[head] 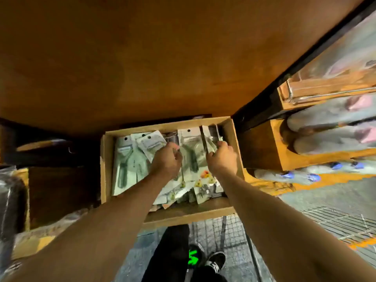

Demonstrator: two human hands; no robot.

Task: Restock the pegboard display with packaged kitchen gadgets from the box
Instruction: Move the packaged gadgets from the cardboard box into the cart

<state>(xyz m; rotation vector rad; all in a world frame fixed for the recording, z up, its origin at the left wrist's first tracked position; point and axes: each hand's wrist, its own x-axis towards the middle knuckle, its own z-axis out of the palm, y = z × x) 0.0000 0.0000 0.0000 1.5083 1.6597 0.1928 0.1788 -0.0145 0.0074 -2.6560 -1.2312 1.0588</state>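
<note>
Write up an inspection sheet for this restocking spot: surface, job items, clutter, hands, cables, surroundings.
Surface: brown shelf board above; gridded floor below.
Job's things: cardboard box open, with packaged gadgets lying flat inside, hang holes at the far end; upright packs stand on edge near the right wall. Pegboard not in view.
Clutter: plastic-wrapped bundle at far left.
Hands: left hand curls on the packaged gadgets mid-box; right hand grips the upright packs.
Cables: nothing seen.
Surroundings: wooden display bins holding wrapped goods at right; black shoes at the bottom.
</note>
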